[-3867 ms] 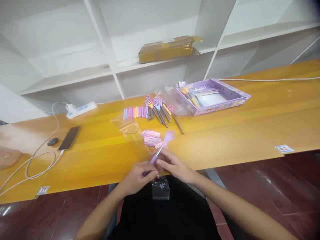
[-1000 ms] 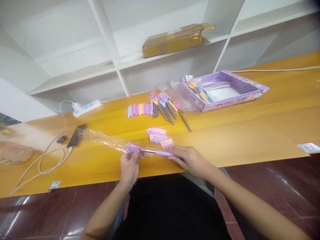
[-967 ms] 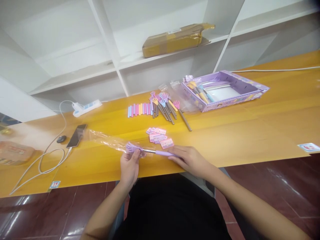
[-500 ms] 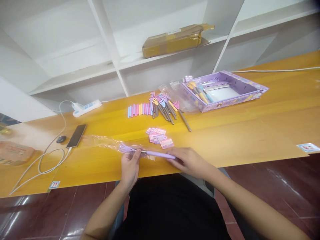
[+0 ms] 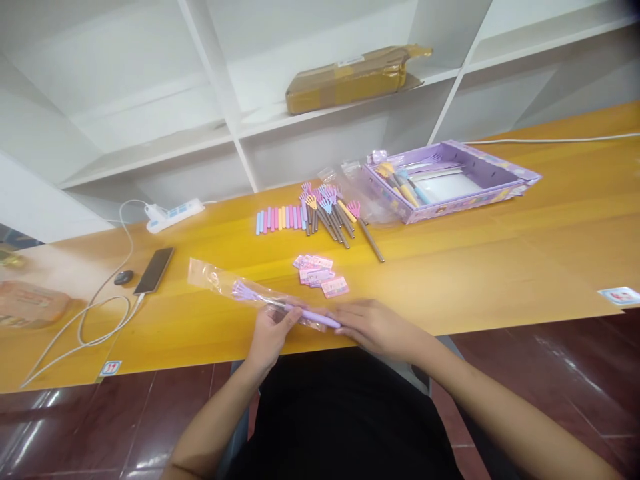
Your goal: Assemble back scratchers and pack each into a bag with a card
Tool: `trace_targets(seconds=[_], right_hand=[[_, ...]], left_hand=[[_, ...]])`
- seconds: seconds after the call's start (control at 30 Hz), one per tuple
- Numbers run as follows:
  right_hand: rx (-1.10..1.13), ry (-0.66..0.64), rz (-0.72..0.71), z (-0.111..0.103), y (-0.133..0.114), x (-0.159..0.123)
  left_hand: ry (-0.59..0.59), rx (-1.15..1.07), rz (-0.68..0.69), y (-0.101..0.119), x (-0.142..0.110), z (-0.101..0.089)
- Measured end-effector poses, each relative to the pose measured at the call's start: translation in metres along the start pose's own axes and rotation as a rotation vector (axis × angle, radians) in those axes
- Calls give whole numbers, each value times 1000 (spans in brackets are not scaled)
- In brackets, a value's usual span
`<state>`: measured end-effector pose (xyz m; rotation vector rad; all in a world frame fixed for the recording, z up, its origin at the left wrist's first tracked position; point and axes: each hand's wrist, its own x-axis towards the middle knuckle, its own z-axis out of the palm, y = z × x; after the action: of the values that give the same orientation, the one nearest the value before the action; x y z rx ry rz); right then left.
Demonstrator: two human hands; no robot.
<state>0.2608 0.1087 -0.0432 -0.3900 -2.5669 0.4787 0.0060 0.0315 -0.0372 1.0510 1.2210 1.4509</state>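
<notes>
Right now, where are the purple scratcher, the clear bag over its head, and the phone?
Purple scratcher (image 5: 319, 319): head view, on its handle.
Clear bag (image 5: 209, 275): head view, near its left end in the picture.
Phone (image 5: 154, 271): head view, middle of its dark screen.

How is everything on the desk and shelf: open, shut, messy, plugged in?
Left hand, closed on the purple scratcher
Right hand, touching the scratcher's end
Clear bag, around the scratcher's head
Purple box, open-topped, partly filled
Phone, dark screen, cable plugged in
Power strip, with a plug in it
Cards, loosely overlapping
Cardboard package, taped, flap sticking out
Loose scratchers, mostly heaped
Coloured sticks, lined up
</notes>
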Motion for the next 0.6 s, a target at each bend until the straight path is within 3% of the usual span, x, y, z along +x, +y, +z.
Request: trace_targets(seconds=[0.13, 0.3, 0.43, 0.6], right_hand=[[-41, 7, -64, 3, -4, 5], [66, 17, 90, 9, -10, 10], [120, 8, 190, 9, -13, 13], [222, -21, 186, 3, -10, 11]], left_hand=[[-209, 94, -62, 7, -2, 6], [-373, 322, -87, 7, -5, 10], [-393, 398, -91, 5, -6, 8], [-290, 329, -121, 3, -7, 5]])
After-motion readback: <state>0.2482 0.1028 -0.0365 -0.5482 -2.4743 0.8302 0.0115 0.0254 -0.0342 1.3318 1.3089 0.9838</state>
